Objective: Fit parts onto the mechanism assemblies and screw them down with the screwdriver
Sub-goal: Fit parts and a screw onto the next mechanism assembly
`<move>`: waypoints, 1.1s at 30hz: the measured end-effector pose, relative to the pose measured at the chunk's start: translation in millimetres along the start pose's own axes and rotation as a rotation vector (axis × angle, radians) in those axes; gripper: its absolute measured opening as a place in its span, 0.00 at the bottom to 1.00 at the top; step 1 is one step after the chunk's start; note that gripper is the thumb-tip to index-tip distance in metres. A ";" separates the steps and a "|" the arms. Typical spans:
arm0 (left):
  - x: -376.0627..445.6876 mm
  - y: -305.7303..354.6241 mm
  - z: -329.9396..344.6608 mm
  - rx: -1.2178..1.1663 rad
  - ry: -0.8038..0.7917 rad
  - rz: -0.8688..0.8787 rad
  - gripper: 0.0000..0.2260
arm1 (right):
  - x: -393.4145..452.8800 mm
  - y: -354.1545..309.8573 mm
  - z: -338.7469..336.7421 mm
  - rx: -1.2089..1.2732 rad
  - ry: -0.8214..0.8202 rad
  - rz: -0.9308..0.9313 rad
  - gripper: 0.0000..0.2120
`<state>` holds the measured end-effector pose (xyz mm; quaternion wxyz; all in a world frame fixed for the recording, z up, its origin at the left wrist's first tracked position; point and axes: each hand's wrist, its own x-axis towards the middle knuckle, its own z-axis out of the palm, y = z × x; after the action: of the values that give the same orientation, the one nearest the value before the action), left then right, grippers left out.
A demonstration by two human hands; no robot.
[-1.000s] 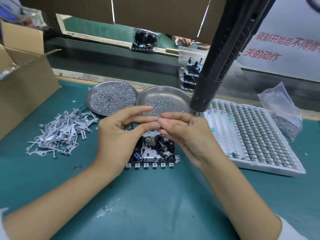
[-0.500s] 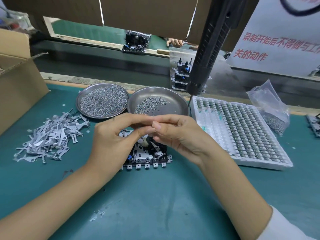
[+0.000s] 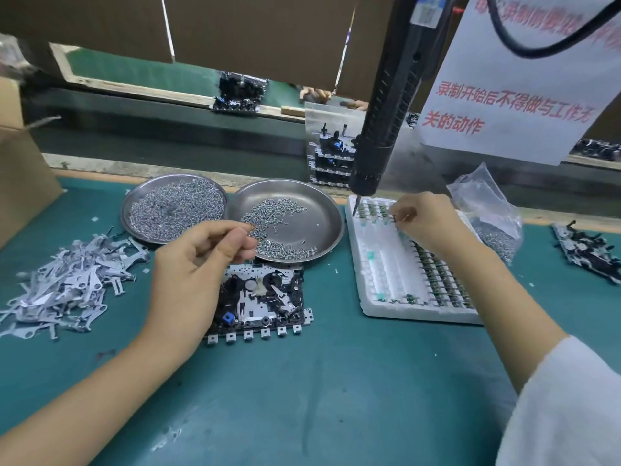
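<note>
The right hand (image 3: pixel 421 218) pinches a small part in the white foam tray (image 3: pixel 376 264), to the right of the black-and-silver mechanism (image 3: pixel 265 297), while the left hand (image 3: pixel 198 264), fingers curled, pinches something tiny just above it.

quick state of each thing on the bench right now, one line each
left hand: fingers curled, pinching something small
right hand: picking at the white tray
white tray: near rows empty
electric screwdriver: hanging, unheld
mechanism assembly: flat on mat
left dish: full of screws
right dish: part full

counter (image 3: pixel 336 381) was teal | dishes (image 3: pixel 302 227) shone silver | tray (image 3: pixel 376 274) was white | screwdriver (image 3: pixel 389 112) was black | sign (image 3: pixel 510 95) carried red lettering on white
</note>
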<state>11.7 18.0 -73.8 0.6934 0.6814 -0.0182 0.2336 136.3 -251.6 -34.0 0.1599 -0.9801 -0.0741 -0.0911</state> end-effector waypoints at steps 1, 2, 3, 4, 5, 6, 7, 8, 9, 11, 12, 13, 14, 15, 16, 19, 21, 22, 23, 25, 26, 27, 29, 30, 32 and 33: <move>0.6 -1.0 0.1 -0.013 0.007 -0.012 0.05 | 2.9 1.6 -0.1 -0.046 -0.020 -0.031 0.16; 1.2 -1.8 0.5 -0.028 0.013 -0.023 0.04 | 5.6 2.5 -0.3 -0.090 -0.042 -0.054 0.17; 1.6 -2.1 0.7 -0.045 0.018 -0.036 0.04 | 8.0 2.7 -0.8 -0.132 -0.064 -0.068 0.18; 2.1 -2.0 0.7 -0.062 0.021 -0.049 0.04 | 9.9 1.8 -1.4 -0.171 -0.083 -0.071 0.18; 2.4 -1.9 0.6 -0.075 0.021 -0.061 0.05 | 11.4 0.1 -1.9 -0.207 -0.094 -0.071 0.19; 2.4 -1.9 0.6 -0.084 0.019 -0.074 0.05 | 12.4 -1.9 -1.9 -0.247 -0.097 -0.075 0.20; 2.3 -2.0 0.8 -0.090 0.015 -0.088 0.05 | 13.3 -4.2 -1.7 -0.286 -0.096 -0.092 0.20; 2.1 -2.1 1.2 -0.097 0.012 -0.103 0.05 | 14.2 -6.0 -1.5 -0.323 -0.098 -0.115 0.21; 1.9 -2.3 1.4 -0.106 0.011 -0.118 0.04 | 15.4 -7.0 -1.1 -0.356 -0.103 -0.140 0.21; 1.7 -2.2 1.8 -0.132 0.007 -0.142 0.05 | 17.4 -7.7 -1.3 -0.403 -0.112 -0.179 0.21; 1.6 -1.7 1.9 -0.139 0.001 -0.145 0.06 | 18.3 -7.3 -1.5 -0.419 -0.115 -0.186 0.21; 1.6 -1.3 2.0 -0.140 -0.005 -0.144 0.07 | 19.3 -6.6 -1.8 -0.430 -0.118 -0.187 0.21; 1.6 -0.9 2.4 -0.138 -0.009 -0.143 0.08 | 20.0 -5.2 -2.0 -0.438 -0.118 -0.187 0.21; 1.7 -0.9 2.8 -0.135 -0.010 -0.143 0.08 | 20.2 -4.1 -2.4 -0.439 -0.111 -0.186 0.20; 1.7 -1.1 3.1 -0.132 -0.009 -0.142 0.09 | 19.8 -3.4 -3.1 -0.434 -0.099 -0.184 0.20; 0.8 -2.9 4.3 -0.120 -0.017 -0.141 0.09 | 13.2 -3.3 -11.4 -0.311 -0.023 -0.176 0.15; 0.3 -4.0 4.8 -0.117 -0.021 -0.145 0.08 | 1.6 -5.0 -22.1 -0.117 -0.002 -0.137 0.09; 0.0 -4.3 4.9 -0.113 -0.024 -0.144 0.08 | -7.0 -7.3 -28.6 0.016 -0.046 -0.090 0.07; -0.6 -4.2 5.1 -0.104 -0.028 -0.140 0.08 | -17.3 -11.3 -34.4 0.166 -0.132 -0.036 0.06; -2.9 -2.8 6.2 -0.080 -0.047 -0.124 0.08 | -40.4 -22.7 -38.3 0.442 -0.320 0.009 0.04; -4.5 -1.8 7.0 -0.069 -0.060 -0.112 0.08 | -50.6 -30.6 -36.0 0.549 -0.377 -0.005 0.04; -6.2 -0.9 7.8 -0.057 -0.074 -0.100 0.08 | -59.9 -40.1 -30.4 0.665 -0.411 -0.024 0.04; -9.0 0.5 9.3 -0.029 -0.097 -0.071 0.07 | -74.6 -60.4 -12.9 0.928 -0.428 -0.025 0.05; -10.0 1.0 9.8 -0.014 -0.108 -0.055 0.07 | -80.4 -69.6 -2.8 1.039 -0.418 -0.013 0.06; -11.0 1.8 10.3 0.013 -0.133 -0.028 0.07 | -88.4 -83.7 15.9 1.175 -0.380 -0.001 0.06; -11.1 1.7 10.2 0.020 -0.144 -0.017 0.07 | -90.8 -88.0 22.8 1.208 -0.357 -0.003 0.07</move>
<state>4.2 5.0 -75.3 0.6853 0.7037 -0.0598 0.1779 36.1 -172.2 -47.3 0.6703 -0.7168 -0.1394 0.1318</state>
